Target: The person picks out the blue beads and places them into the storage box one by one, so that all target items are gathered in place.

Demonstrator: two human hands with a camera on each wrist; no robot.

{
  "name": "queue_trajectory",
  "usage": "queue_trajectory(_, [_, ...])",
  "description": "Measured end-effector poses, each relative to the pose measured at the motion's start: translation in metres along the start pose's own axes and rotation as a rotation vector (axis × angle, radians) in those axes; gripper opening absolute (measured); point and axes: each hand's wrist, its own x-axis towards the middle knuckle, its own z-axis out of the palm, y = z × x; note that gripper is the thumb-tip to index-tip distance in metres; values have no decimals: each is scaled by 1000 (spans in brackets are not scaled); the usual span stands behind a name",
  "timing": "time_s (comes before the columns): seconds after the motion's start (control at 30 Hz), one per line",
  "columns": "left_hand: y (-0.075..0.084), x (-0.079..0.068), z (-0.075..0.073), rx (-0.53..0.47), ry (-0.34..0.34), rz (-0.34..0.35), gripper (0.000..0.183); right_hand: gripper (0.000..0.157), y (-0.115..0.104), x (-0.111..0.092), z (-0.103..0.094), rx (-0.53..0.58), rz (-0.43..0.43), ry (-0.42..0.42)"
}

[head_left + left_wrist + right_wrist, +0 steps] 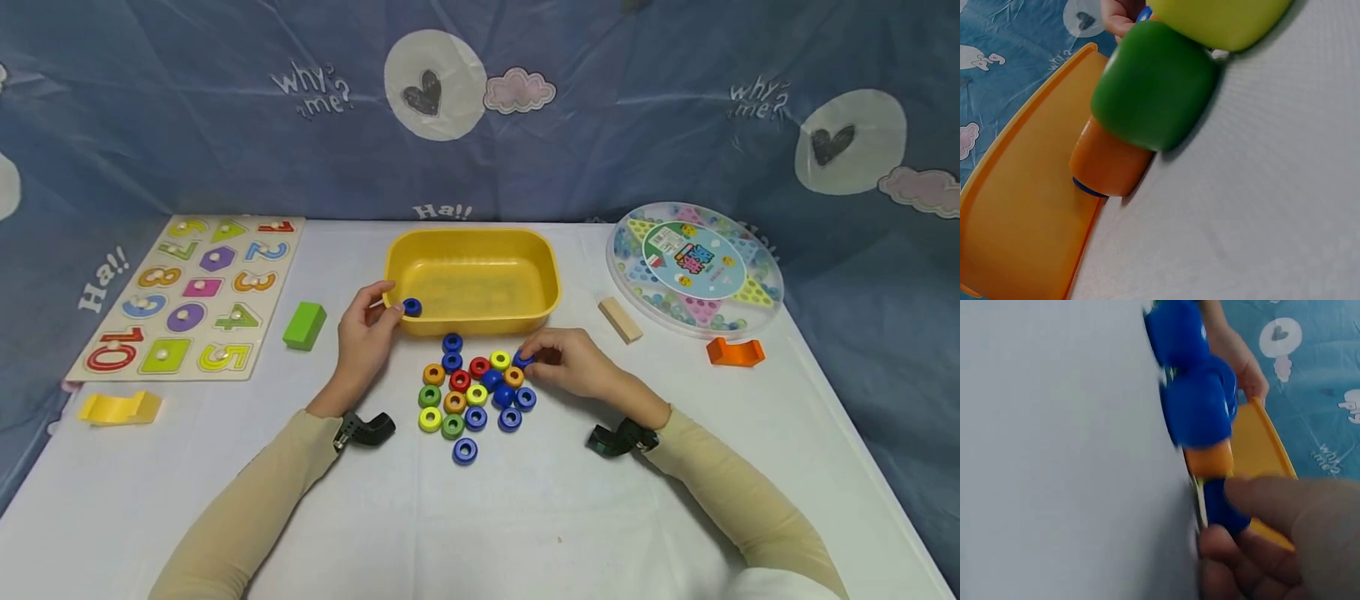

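Beige sleeves point(258, 508), lower frame; right hand point(573, 362), right of centre, thumb and fingers pinching one blue ring bead point(1217, 507); probably light, stiff, smooth, best taken by its outer sides; left hand point(365, 333), left of centre, gripping yellow tray point(480, 326) rim.

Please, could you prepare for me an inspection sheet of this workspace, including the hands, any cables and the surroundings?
Surface: white table cover, lightly creased, one small speck near the front.
Job's things: yellow tray with one blue ring inside, at its front left corner; loose coloured rings grouped in front.
Clutter: number board, green block and yellow curved block on the left; round game case, wooden block and orange curved block on the right.
Left hand: holds the tray's left rim.
Right hand: pinches another blue ring.
Cables: nothing seen.
Surroundings: blue patterned cloth behind and beside the table.
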Motion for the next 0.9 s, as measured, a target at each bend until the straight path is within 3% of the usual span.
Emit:
queue_trajectory(0.27, [1,2,-3,4,10,4,40,14,-26,14,-24,-20,-70,22])
queue_trajectory(0.47, [2,2,-2,7,4,-10,41,15,-43,45,-37,-39,-56,57])
queue_trajectory(0.67, [0,2,-2,10,5,-16,41,15,-44,96,-24,-119,50,13])
queue_trajectory(0.77, [-17,7,-1,-8,12,-5,40,16,-43,120,-13,-137,120,-44])
queue_trajectory(0.9, [-36,13,2,-29,16,18,40,15,-43,145,2,-115,145,-92])
